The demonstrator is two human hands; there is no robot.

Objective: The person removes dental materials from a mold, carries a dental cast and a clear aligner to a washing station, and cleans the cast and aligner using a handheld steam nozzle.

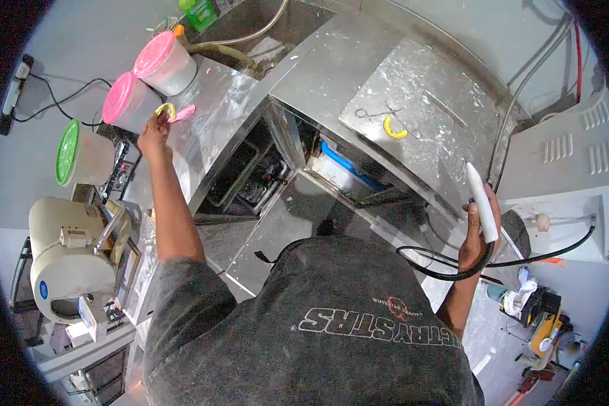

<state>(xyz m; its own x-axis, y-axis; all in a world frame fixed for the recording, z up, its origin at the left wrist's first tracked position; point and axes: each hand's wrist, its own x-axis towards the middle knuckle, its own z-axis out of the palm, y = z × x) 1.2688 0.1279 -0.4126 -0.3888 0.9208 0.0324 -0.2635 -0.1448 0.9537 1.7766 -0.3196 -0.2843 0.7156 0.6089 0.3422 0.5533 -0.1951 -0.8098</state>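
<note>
My left hand (155, 139) pinches a pale yellow curved piece (165, 110) over the left metal counter. Just beside it is a small pink piece (183, 114), whose kind I cannot make out. In my right hand (473, 227) is a white tapered wand (482, 203) with a thin metal tip, its black hose (453, 275) looping below my wrist. The tip is over a white-smeared metal worktop (446, 81). A bright yellow horseshoe-shaped piece (394, 129) lies there, next to a thin scissor-like metal tool (379, 114).
Two pink-lidded tubs (172, 74) and a green-lidded tub (91, 157) stand at left. A cream machine (74, 250) is below them. A sink (304, 24) with a hose lies at the top. An open cabinet (250, 169) is below the counter. A grey vented box (568, 142) is at right.
</note>
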